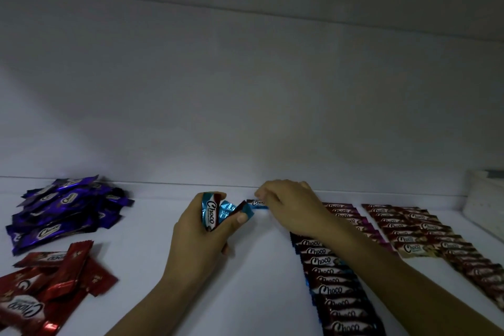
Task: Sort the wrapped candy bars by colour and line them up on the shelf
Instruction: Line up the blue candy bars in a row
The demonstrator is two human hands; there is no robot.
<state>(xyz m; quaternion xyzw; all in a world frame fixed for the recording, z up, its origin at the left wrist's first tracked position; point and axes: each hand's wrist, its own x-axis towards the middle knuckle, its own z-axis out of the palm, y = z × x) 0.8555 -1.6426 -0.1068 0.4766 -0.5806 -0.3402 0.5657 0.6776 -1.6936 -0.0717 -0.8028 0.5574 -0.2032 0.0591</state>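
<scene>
White shelf [259, 267]: left hand [201, 229] grips a bunch of blue foil-wrapped candy bars [211, 210]. Right hand [289, 207] pinches one blue wrapped bar [256, 203] lying near the shelf's back. Right: lined-up row of blue bars [335, 286]. Left: purple-wrapper pile [65, 210], red-wrapper pile [49, 281].

The left hand [201, 229] grips a bunch of blue bars [215, 210] over the white shelf [259, 267]; the right hand [289, 207] pinches a single blue bar [257, 203] farther back; purple pile [68, 207] far left; red pile [54, 281] near left; sorted rows [335, 289] right.
</scene>
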